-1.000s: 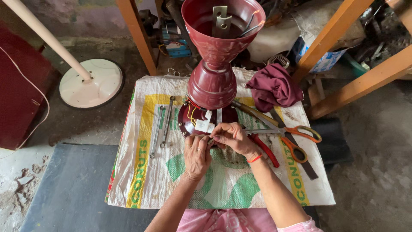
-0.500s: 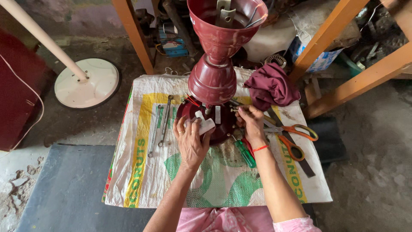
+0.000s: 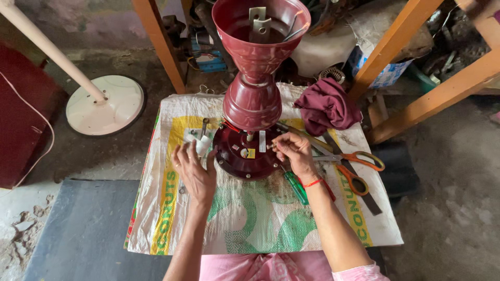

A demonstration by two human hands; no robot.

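So I had the maroon fan motor sitting round-base-down in the middle of a printed woven sack spread out as my work mat, with the stacked maroon cup-shaped covers standing up on top of it toward the camera. My left hand was at the left edge of the motor base, fingers spread and half open, and it looked like I had a small white piece pinched at the fingertips, though honestly I couldn't tell how firm the grip was. My right hand was at the right edge of the base, fingers curled in tight around something tiny at the rim; too small to make out what it was. A green-handled screwdriver lay just beside my right wrist, partly under it, and the orange-handled scissors were on the sack off to the right. A crumpled maroon cloth sat at the sack's far right corner, and a couple of spanners lay near my left fingers. Off the sack to the far left was a cream pedestal stand with its round base on the floor, and wooden frame legs stood at the back.
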